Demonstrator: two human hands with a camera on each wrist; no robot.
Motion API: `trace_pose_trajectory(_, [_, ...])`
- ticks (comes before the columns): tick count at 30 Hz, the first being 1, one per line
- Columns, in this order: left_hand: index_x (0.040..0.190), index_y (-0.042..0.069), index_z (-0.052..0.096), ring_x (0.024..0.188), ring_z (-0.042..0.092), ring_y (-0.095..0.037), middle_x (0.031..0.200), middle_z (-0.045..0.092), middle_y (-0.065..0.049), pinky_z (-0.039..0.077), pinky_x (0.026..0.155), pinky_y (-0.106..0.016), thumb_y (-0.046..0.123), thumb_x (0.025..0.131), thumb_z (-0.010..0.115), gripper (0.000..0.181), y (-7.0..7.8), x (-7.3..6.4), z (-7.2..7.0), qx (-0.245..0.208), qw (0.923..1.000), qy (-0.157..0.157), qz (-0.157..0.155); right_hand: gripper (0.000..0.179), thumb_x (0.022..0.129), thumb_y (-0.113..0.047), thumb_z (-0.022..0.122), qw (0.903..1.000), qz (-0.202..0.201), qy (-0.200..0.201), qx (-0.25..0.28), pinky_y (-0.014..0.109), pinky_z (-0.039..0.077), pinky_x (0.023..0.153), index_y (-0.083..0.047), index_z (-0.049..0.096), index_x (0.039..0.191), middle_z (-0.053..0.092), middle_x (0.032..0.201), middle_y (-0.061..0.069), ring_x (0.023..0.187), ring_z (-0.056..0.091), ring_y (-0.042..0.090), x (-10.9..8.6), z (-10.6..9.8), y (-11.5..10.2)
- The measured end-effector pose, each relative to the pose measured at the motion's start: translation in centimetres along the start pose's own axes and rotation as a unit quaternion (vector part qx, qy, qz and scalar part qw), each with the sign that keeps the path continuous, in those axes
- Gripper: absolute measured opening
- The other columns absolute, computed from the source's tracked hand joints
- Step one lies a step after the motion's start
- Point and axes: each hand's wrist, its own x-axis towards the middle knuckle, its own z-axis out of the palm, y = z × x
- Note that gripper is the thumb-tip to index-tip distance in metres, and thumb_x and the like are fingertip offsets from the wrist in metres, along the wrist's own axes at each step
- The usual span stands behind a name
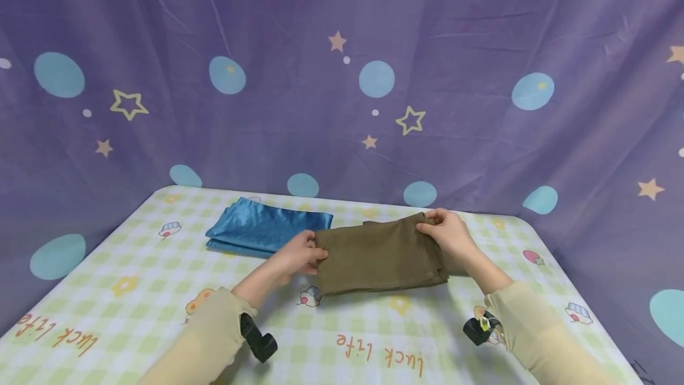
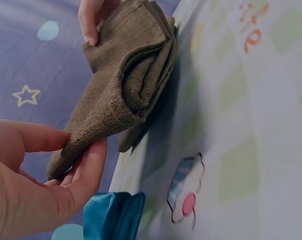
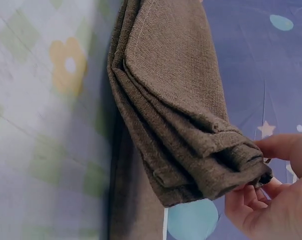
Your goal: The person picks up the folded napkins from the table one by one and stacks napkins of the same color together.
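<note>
A folded brown cloth (image 1: 374,257) is held by its two upper corners, tilted over the table. My left hand (image 1: 296,256) pinches its left corner between thumb and fingers; in the left wrist view the fold (image 2: 98,112) bulges open beside the fingertips. At the other end my right hand (image 1: 447,232) pinches the right corner, where several layers (image 3: 191,155) of hem show stacked in the right wrist view. More brown fabric (image 1: 456,266) lies behind and under the held cloth, mostly hidden by it. Close behind my left hand, a folded shiny blue cloth (image 1: 264,227) rests on the table.
The table (image 1: 176,290) wears a green-and-white checked cover with printed cupcakes, flowers and lettering. A purple curtain (image 1: 299,123) with stars and blue dots hangs behind its far edge and along both sides. A black wrist camera (image 1: 259,340) sits at each sleeve cuff.
</note>
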Motion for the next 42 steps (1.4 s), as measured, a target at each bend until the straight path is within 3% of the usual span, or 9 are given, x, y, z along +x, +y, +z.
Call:
trace_pose_trajectory(4, [0.135,-0.007,0.025,0.076,0.056,-0.019,0.114,0.048,-0.022,0.052,0.064,-0.029,0.003,0.087,0.053,0.057,0.5,0.5,0.4,-0.024,0.9997,0.000,-0.001,0.039,0.083,-0.019,0.061,1.0000,0.006,0.003,-0.002,0.035,0.044,0.078,0.004,0.055,0.114,0.055,0.104,0.016,0.095,0.052,0.028,0.3,-0.7,0.1])
trace_pose_trajectory(8, [0.131,-0.006,0.029,0.071,0.055,-0.017,0.101,0.054,-0.018,0.051,0.063,-0.030,0.003,0.086,0.053,0.051,0.8,0.8,1.0,-0.046,0.9989,0.005,0.008,0.040,0.082,-0.018,0.062,0.9998,0.006,0.017,0.002,0.039,0.044,0.081,0.004,0.055,0.114,0.055,0.107,0.020,0.100,0.051,0.032,0.6,-1.3,0.3])
trace_pose_trajectory(11, [0.131,-0.005,0.030,0.069,0.052,-0.015,0.095,0.055,-0.014,0.049,0.060,-0.029,0.003,0.087,0.054,0.051,1.0,1.2,1.4,-0.056,0.9982,0.018,0.015,0.039,0.082,-0.018,0.064,0.9994,0.004,0.032,0.014,0.034,0.044,0.078,0.003,0.056,0.114,0.056,0.105,0.019,0.099,0.052,0.031,0.8,-1.6,0.6])
trace_pose_trajectory(15, [0.130,-0.005,0.032,0.072,0.049,-0.016,0.102,0.053,-0.017,0.049,0.062,-0.029,0.004,0.086,0.055,0.050,1.0,1.9,2.1,-0.066,0.9968,0.040,0.019,0.040,0.082,-0.019,0.066,0.9982,0.004,0.049,0.035,0.028,0.043,0.075,0.002,0.056,0.114,0.058,0.106,0.020,0.100,0.052,0.030,1.0,-1.9,1.2])
trace_pose_trajectory(19, [0.127,-0.004,0.036,0.077,0.054,-0.018,0.107,0.052,-0.019,0.051,0.067,-0.033,0.004,0.085,0.057,0.047,1.1,2.8,2.9,-0.081,0.9950,0.054,0.022,0.040,0.082,-0.021,0.066,0.9973,0.009,0.066,0.032,0.030,0.043,0.078,0.000,0.056,0.115,0.057,0.112,0.022,0.103,0.052,0.031,1.1,-2.3,1.9])
trace_pose_trajectory(27, [0.124,-0.005,0.038,0.067,0.055,-0.015,0.092,0.052,-0.011,0.051,0.062,-0.029,-0.003,0.080,0.056,0.047,1.9,4.2,4.1,-0.115,0.9917,0.049,0.029,0.039,0.082,-0.019,0.067,0.9940,0.020,0.105,0.023,0.024,0.043,0.072,0.001,0.058,0.114,0.059,0.111,0.023,0.099,0.055,0.030,1.6,-2.7,2.6])
trace_pose_trajectory(32, [0.123,-0.004,0.037,0.065,0.052,-0.013,0.087,0.050,-0.007,0.049,0.061,-0.027,-0.004,0.077,0.054,0.049,2.3,5.1,4.9,-0.116,0.9913,0.053,0.035,0.039,0.082,-0.019,0.066,0.9921,0.036,0.119,0.018,0.028,0.045,0.073,-0.001,0.058,0.116,0.058,0.115,0.022,0.101,0.055,0.032,1.8,-3.2,3.0])
trace_pose_trajectory(42, [0.124,-0.005,0.039,0.063,0.054,-0.011,0.082,0.055,-0.006,0.049,0.059,-0.028,-0.003,0.081,0.054,0.045,2.3,6.6,6.3,-0.139,0.9874,0.068,0.031,0.038,0.081,-0.022,0.067,0.9883,0.049,0.144,-0.006,0.028,0.043,0.072,-0.004,0.061,0.115,0.062,0.111,0.020,0.099,0.057,0.030,2.6,-3.9,4.1])
